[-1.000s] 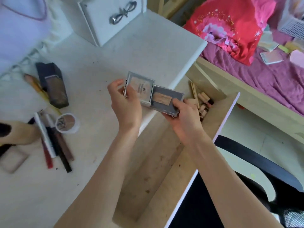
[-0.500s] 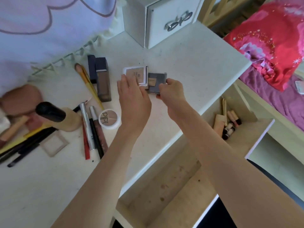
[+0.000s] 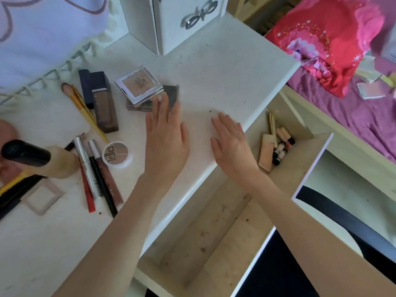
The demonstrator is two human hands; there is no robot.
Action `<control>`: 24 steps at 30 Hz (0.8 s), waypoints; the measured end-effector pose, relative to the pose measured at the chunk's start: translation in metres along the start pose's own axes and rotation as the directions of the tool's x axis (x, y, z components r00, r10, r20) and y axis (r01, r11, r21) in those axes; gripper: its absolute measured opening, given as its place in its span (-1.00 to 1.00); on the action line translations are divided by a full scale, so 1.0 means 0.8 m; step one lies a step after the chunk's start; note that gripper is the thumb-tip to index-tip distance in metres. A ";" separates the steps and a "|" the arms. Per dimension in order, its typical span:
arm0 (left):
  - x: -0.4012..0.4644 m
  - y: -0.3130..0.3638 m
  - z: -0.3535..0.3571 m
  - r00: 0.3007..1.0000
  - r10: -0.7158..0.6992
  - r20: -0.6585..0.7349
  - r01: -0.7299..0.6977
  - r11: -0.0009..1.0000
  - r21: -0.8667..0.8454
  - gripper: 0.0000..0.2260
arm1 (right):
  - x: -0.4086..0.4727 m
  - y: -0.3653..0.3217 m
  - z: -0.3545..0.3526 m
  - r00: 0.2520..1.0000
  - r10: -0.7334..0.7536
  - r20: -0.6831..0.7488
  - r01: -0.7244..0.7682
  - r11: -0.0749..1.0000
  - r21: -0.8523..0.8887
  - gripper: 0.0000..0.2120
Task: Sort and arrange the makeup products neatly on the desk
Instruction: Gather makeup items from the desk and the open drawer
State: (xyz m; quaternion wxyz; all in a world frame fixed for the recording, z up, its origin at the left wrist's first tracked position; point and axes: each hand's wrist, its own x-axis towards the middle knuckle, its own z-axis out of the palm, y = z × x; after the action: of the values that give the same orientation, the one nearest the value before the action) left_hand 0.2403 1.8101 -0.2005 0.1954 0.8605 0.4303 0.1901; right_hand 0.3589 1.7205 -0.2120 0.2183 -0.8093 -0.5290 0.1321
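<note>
1. Right now the two compacts sit stacked at upper centre of the frame on the desk (image 3: 225, 67): the silver-framed compact (image 3: 139, 84) lies askew on the dark compact (image 3: 171, 94), which pokes out to its right.
2. My left hand (image 3: 166, 133) is flat, fingers straight and grasping nothing, its fingertips (image 3: 161, 101) touching the stack's near edge.
3. My right hand (image 3: 230, 142) hovers flat by the desk edge, fingers loose, holding nothing.
4. To finish this step well, I'd nudge the stack square with straight fingers, pushing gently so the top one doesn't slide off.
5. Left of it lie the foundation bottle (image 3: 105, 106), a yellow-handled brush (image 3: 85, 110), the round pot (image 3: 115, 154) and a row of pencils and tubes (image 3: 98, 174).
6. At right, the open drawer (image 3: 300, 172) holds more small items (image 3: 276, 146) not yet sorted.
</note>
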 end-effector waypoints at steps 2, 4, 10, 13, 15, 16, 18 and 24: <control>-0.027 0.023 0.015 0.988 0.132 -0.080 -0.142 0.980 -0.138 -0.68 | -0.034 0.030 -0.007 0.997 -0.002 -0.071 0.001 1.000 -0.011 -0.62; -0.051 0.050 0.030 0.971 0.226 -0.074 -0.238 0.937 -0.254 -0.70 | -0.061 0.062 -0.016 0.997 0.042 -0.064 -0.045 0.998 -0.035 -0.63; -0.082 0.110 0.102 0.872 0.409 0.269 -0.315 0.889 -0.333 -0.73 | -0.081 0.144 -0.043 0.898 0.397 0.188 -0.377 0.916 -0.137 -0.62; -0.083 0.101 0.157 0.792 0.358 0.495 -0.283 0.933 -0.223 -0.69 | -0.067 0.170 -0.042 0.861 0.460 0.218 -0.391 0.872 -0.296 -0.68; -0.083 0.092 0.188 0.763 0.352 0.542 -0.298 0.936 -0.187 -0.63 | -0.056 0.183 -0.035 0.849 0.470 0.242 -0.378 0.860 -0.343 -0.74; -0.083 0.089 0.202 0.751 0.348 0.561 -0.301 0.937 -0.178 -0.60 | -0.051 0.189 -0.030 0.835 0.487 0.256 -0.394 0.854 -0.341 -0.76; -0.080 0.087 0.223 0.740 0.337 0.582 -0.323 0.937 -0.133 -0.55 | -0.039 0.199 -0.022 0.810 0.528 0.254 -0.449 0.838 -0.312 -0.76; -0.068 0.099 0.261 0.734 0.381 0.562 -0.471 0.882 0.016 -0.57 | -0.021 0.220 0.007 0.678 0.699 0.226 -0.672 0.714 -0.193 -0.59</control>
State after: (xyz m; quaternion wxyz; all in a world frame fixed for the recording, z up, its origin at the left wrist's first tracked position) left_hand 0.3665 1.6860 -0.3471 0.1919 0.9664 0.1612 -0.0565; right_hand 0.4900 1.6457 -0.3039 0.0364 -0.9301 -0.2179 0.2934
